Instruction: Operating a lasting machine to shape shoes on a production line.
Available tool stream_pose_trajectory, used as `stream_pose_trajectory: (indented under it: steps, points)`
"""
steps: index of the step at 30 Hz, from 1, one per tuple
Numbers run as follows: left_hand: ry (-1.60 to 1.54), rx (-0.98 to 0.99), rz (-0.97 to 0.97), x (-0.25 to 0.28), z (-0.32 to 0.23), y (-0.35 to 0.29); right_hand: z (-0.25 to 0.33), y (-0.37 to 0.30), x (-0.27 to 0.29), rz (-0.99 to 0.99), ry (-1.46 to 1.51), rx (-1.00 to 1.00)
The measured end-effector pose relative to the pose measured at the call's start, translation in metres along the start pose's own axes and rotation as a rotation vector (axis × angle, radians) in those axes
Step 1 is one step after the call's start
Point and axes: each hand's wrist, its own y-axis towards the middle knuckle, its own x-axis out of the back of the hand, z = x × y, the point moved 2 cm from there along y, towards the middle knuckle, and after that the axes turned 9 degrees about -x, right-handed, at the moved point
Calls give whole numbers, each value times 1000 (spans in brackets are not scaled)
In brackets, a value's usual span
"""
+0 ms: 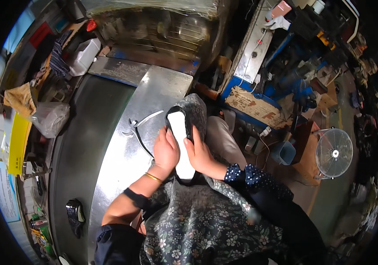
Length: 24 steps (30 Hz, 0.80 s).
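A black shoe (pixel 184 167) lies bottom side up across my lap, its long white underside facing me. My left hand (pixel 166 150) presses against its left side, thumb and fingers closed along the edge. From the other side my right hand (pixel 201 155) grips it, with fingers curled over the dark rim and the thumb near the white face. Left of the shoe, pliers (pixel 139 128) with long curved handles lie spread apart on the shiny metal table (pixel 113 165). A dark floral apron (pixel 197 225) covers my lap beneath the shoe.
Beyond the metal table on the left runs a dark green conveyor belt (pixel 76 154), carrying another black shoe (pixel 75 214). A plastic-draped machine (pixel 153 31) stands ahead. To the right are a blue-framed machine (pixel 255 104), a blue-grey bin (pixel 283 153) and a round fan (pixel 334 153).
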Motion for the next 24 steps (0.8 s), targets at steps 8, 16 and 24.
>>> stream_pose_trajectory:
  steps: [8, 16, 24]
  points:
    - [-1461, 749, 16, -9, -3, 44, 6, 58, 20, 274, 580, -161]
    - [-1490, 367, 76, 20, -108, 33, 41, 12, 128, 322, 723, -291]
    - [-122, -727, 584, 6, -24, -20, 61, 25, 316, -309, 335, 114]
